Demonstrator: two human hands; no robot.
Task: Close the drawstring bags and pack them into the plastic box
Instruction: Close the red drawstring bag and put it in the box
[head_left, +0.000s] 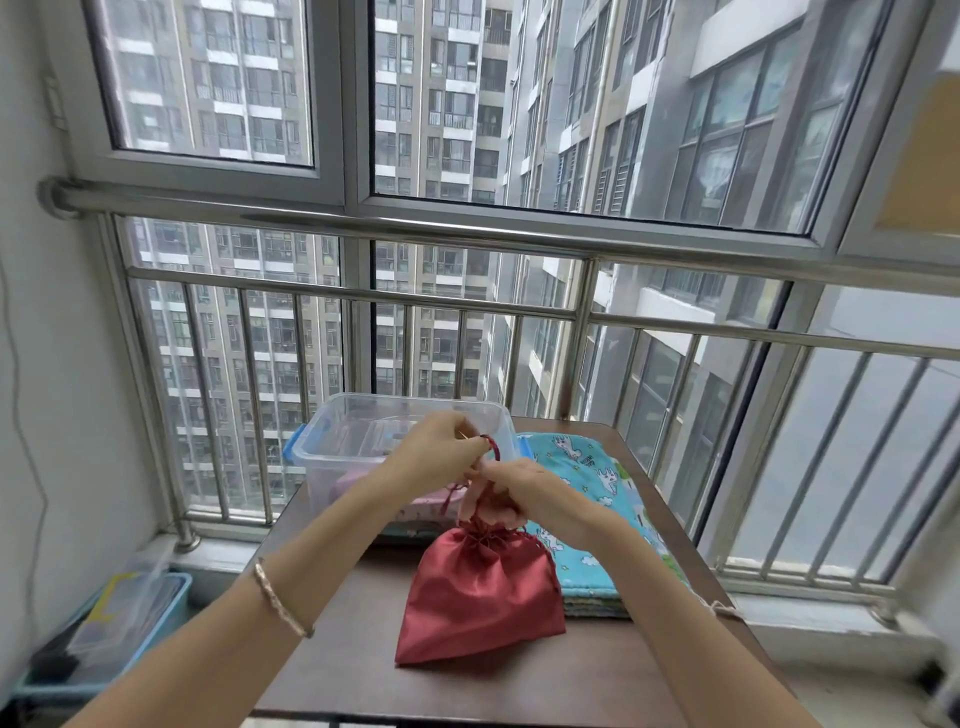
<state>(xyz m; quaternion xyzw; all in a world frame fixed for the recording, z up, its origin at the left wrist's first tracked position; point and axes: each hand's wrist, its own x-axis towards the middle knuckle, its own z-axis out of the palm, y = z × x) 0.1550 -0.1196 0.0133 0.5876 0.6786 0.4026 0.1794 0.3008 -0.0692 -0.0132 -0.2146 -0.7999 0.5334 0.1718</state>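
A red satin drawstring bag hangs over the brown table, its mouth gathered tight. My right hand grips the gathered neck of the bag from above. My left hand pinches the red drawstring and holds it up and to the left. Behind my hands stands the clear plastic box with blue latches; pink patterned fabric lies inside it.
A stack of turquoise cartoon-print bags lies on the table to the right of the box. A metal railing and window run behind the table. A blue bin with containers sits on the floor at the left.
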